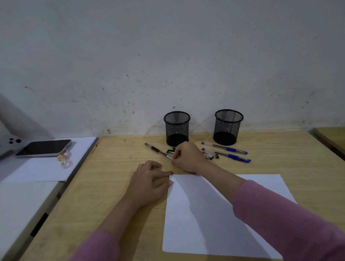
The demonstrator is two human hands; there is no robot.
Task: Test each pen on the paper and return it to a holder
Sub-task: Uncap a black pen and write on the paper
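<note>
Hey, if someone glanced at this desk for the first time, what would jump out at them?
Probably the right hand pinching the end of a black pen near the middle of the wooden desk, just in front of two empty black mesh holders by the wall. The left hand rests at the corner of a blank white paper, and blue pens lie right of the hands.

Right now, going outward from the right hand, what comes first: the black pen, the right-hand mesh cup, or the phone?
1. Black pen: pinched by the right hand.
2. Right-hand mesh cup: back right, by the wall.
3. Phone: far left, on the side table.
</note>
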